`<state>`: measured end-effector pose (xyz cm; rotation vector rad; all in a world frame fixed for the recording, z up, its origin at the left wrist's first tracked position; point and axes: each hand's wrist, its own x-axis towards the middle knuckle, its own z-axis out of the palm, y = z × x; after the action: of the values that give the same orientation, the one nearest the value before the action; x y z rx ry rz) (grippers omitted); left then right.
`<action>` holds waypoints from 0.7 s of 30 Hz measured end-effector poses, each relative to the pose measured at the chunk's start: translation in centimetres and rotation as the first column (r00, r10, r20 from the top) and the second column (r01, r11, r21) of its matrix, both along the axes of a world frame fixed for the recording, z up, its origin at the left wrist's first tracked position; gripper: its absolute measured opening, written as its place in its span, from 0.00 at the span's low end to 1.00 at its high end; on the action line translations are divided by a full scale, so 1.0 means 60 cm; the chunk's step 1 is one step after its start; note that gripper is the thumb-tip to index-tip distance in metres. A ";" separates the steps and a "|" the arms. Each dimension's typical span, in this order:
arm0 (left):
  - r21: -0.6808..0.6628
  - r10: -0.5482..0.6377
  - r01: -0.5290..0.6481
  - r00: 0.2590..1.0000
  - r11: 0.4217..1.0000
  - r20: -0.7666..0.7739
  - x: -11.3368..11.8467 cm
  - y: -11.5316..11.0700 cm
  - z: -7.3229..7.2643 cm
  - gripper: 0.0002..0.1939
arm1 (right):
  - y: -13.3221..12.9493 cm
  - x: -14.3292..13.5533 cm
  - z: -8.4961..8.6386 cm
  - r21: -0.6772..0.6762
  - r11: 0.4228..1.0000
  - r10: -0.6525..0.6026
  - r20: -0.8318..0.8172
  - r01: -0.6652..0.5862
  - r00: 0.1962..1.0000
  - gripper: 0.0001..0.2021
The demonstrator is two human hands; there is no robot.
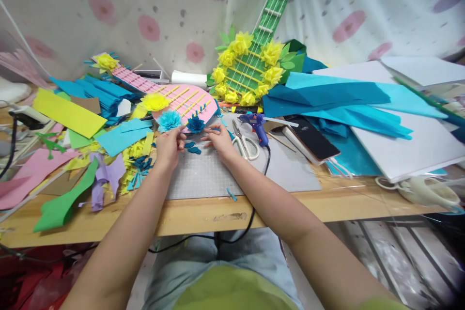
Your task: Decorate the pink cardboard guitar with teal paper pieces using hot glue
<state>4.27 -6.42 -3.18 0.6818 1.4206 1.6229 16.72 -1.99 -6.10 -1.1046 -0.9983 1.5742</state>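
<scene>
A dark blue paper flower (195,124) sits at the lower edge of a pink toy guitar (203,106), between my two hands. My left hand (170,146) has its fingers curled at the flower's left side, by a light blue paper flower (169,120). From the other side, my right hand (220,141) brings bent fingers to the dark blue flower's right edge. The fingertips' exact contact is small and partly hidden. Loose dark blue petals (193,149) lie below, on the grey cutting mat (203,177). A yellow paper flower (155,101) is farther up the guitar body.
White-handled scissors (246,147) and a blue glue gun (258,128) lie right of my hand; the gun's cord crosses the table edge. A green toy guitar (247,70) stands behind. Paper scraps (119,138) cover the left; a phone (314,140) and blue paper sheets (334,94) lie right.
</scene>
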 end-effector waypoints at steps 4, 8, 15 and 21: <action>0.181 0.141 -0.118 0.983 0.976 -0.120 -0.013 -0.010 -0.005 0.11 | 0.004 0.013 0.000 0.074 0.996 -0.056 0.032 0.054 0.998 0.10; 0.302 0.257 -0.195 0.949 0.933 -0.181 -0.027 -0.016 -0.001 0.12 | 0.010 0.031 0.007 0.204 0.971 -0.151 0.105 0.128 0.983 0.09; 0.304 0.367 -0.232 0.763 0.924 -0.532 -0.050 -0.028 -0.014 0.13 | 0.002 0.088 0.034 0.389 0.918 -0.100 0.414 -0.077 0.905 0.07; 0.009 0.072 -0.139 0.457 0.990 -0.886 -0.042 -0.043 -0.023 0.12 | -0.005 0.174 0.040 0.445 0.870 -0.204 0.717 -0.212 0.666 0.04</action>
<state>1.72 -8.98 -4.57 1.5939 2.2786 1.2912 27.19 -2.27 -3.73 -1.3854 -1.8390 0.7122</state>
